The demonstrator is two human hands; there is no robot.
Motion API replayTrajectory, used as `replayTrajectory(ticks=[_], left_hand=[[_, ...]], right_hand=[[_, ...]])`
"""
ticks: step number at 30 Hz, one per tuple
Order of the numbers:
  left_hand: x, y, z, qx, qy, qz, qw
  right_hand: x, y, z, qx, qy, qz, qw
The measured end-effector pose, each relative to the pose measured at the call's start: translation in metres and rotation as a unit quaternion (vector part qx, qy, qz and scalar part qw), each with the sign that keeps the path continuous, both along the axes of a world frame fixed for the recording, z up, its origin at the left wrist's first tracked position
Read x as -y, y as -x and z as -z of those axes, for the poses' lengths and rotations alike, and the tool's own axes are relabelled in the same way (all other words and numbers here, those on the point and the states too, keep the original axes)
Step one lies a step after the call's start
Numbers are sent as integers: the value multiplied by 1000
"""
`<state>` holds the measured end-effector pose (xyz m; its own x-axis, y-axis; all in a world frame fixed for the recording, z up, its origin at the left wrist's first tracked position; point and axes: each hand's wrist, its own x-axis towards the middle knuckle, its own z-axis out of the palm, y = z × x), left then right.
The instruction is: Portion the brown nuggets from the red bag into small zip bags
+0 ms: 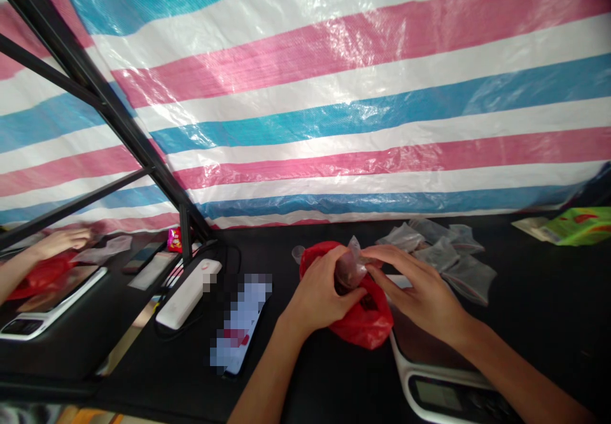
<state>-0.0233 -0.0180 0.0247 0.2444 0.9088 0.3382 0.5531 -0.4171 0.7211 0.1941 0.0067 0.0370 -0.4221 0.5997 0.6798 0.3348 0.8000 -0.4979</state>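
Note:
Over a red plastic bag on the black table, my left hand grips a small clear plastic bag with something dark low inside it. My right hand pinches the same small bag at its upper right edge, thumb and fingers together. The red bag's mouth is spread around the small bag, and dark contents show within it. Beneath my right forearm lies a digital scale with a white rim, partly covered by the arm. Several clear zip bags lie behind my right hand.
A phone and a white power strip with black cable lie to the left. Beyond the black metal frame, a co-worker's hand is over another red bag and scale. A green packet lies far right; a striped tarp hangs behind.

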Motion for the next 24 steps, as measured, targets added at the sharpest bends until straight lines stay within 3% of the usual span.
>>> replayTrajectory(ticks=[16,24], left_hand=[[0,0,3,2,-17,-11,1000],[-1,2,5,-3,-24,-2,1000]], right_hand=[[1,3,-1,-84,-53,37,994],[2,4,-1,-78,-66,28,994]])
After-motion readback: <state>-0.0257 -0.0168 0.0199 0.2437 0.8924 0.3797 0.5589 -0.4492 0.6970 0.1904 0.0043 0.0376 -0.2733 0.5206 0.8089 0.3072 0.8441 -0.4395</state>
